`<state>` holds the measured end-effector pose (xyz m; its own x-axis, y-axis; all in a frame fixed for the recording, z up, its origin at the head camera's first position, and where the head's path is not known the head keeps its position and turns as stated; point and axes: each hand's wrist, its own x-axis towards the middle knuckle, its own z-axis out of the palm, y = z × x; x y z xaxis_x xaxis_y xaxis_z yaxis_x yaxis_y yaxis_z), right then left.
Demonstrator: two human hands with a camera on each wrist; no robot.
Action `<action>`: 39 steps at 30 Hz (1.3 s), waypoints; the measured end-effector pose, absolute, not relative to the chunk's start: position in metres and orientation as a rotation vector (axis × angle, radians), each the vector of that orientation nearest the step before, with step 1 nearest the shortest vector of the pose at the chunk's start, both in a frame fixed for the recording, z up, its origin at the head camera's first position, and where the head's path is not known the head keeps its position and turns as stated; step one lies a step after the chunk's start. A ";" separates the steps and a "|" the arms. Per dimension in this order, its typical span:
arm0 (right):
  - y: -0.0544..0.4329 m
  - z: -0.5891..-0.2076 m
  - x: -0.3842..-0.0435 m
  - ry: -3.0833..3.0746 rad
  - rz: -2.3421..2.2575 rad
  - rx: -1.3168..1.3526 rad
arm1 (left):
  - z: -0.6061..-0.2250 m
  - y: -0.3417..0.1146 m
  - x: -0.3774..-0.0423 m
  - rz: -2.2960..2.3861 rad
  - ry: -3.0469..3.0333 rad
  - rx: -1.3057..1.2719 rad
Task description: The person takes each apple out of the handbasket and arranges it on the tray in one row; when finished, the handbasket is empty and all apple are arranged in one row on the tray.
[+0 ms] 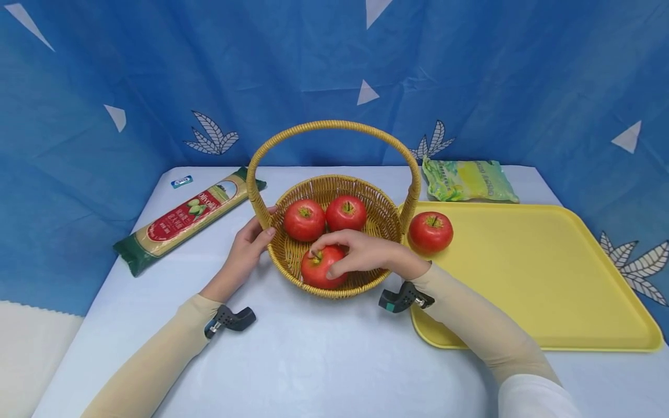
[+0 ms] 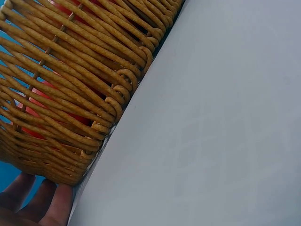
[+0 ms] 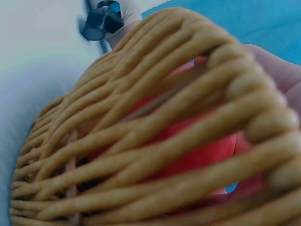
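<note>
A wicker basket (image 1: 284, 264) with a tall arched handle stands in the middle of the table, two red apples (image 1: 304, 220) at its back. My left hand (image 1: 250, 242) holds the basket's left side near the handle's foot; the left wrist view shows its fingers (image 2: 56, 202) against the weave. Reaching over the right rim, my right hand (image 1: 360, 252) grips a third red apple (image 1: 320, 273) at the front inside the basket, thumb and fingers around its top. In the right wrist view the weave partly covers this apple (image 3: 188, 150).
To the right, a yellow tray (image 1: 538, 278) bears one red apple (image 1: 431, 233) at its left edge. A green and yellow packet (image 1: 470, 181) lies behind it. On the left are a pasta bag (image 1: 183, 219) and a small blue label (image 1: 182, 182).
</note>
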<state>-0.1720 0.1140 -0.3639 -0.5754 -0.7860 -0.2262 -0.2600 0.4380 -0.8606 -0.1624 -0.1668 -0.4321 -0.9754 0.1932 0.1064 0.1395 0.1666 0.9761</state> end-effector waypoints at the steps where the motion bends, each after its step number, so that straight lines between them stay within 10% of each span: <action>1: 0.114 -0.364 -0.172 2.056 -1.095 -0.858 | -0.432 -0.166 -0.162 1.968 2.371 0.341; 39: 0.123 -0.357 -0.166 2.155 -1.034 -0.990 | -0.431 -0.166 -0.159 1.956 2.380 0.345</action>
<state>-0.1661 0.1234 -0.3566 -0.5793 -0.8002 -0.1552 -0.3798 0.4335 -0.8172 -0.1591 -0.1664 -0.4308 -0.9744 0.1974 0.1079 0.1441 0.1794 0.9732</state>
